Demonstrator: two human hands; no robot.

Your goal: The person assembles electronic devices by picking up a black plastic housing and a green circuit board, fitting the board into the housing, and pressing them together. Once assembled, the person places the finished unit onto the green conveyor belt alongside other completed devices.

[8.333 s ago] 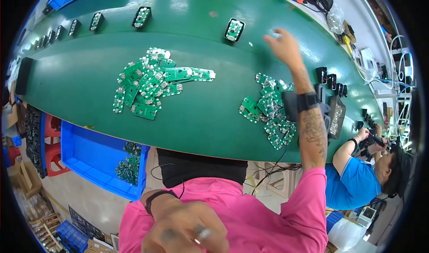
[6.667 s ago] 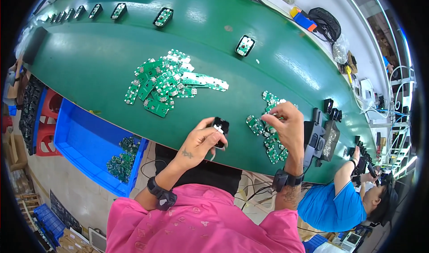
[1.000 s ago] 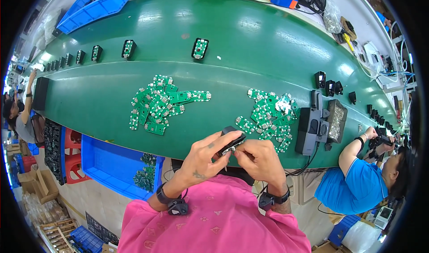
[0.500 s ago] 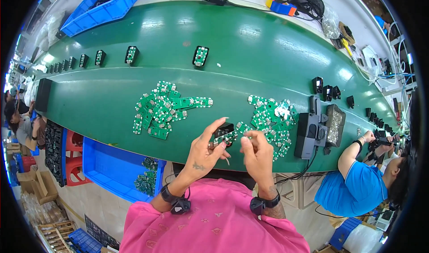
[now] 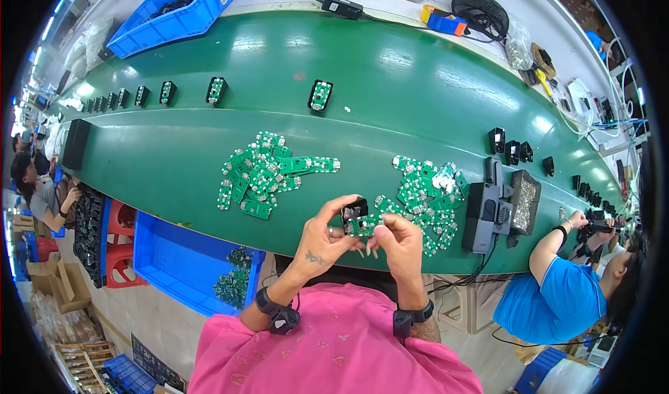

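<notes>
My left hand (image 5: 323, 242) is wrapped round a small black plastic housing (image 5: 355, 206), tilted with its hollow inside partly showing. Across the housing's near side lies a green circuit board (image 5: 364, 225). Thumb and fingers of my right hand (image 5: 400, 246) pinch the right end of this board. Whether the board is joined to the housing by wires cannot be made out. To the right of the hands is a heap of green circuit boards (image 5: 425, 192); another heap (image 5: 258, 171) lies to the left, farther from my hands.
Housings with boards in them, one of them a nearby unit (image 5: 320, 95), line the green bench (image 5: 390, 129). A grey-black device (image 5: 478, 216) and a tray of small parts (image 5: 523, 202) stand right. A blue bin (image 5: 174, 251) sits lower left. A co-worker in blue (image 5: 557, 293) works at the right.
My right hand has closed on the end of the board, from beside it before. The board now lies more level across the housing. The whole view has shifted slightly.
</notes>
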